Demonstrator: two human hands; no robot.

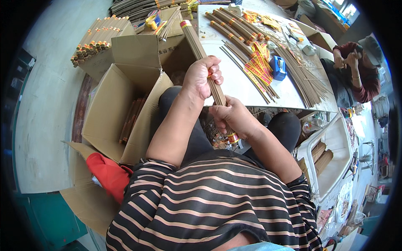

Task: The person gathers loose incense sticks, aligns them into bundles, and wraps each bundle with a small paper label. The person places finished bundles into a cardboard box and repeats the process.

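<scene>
A long bundle of brown incense sticks [195, 42] slants across in front of me, with red and yellow paper bands near both ends. My left hand [202, 76] is wrapped round its middle, and a bit of red shows under the fingers. Lower down, my right hand [234, 117] grips the same bundle near its bottom end, which sticks out below the fingers over my lap. On the white table [209, 90] just beyond lie red and yellow paper labels [258, 69], loose incense sticks [301, 79] and a blue tape dispenser [277, 68].
An open cardboard box [104, 104] at my left holds several banded bundles. More finished bundles [234, 25] lie on the table, and others [98, 39] are stacked at the far left. A white plastic tub [341, 142] stands at right. Another person [356, 71] sits across the table's right corner.
</scene>
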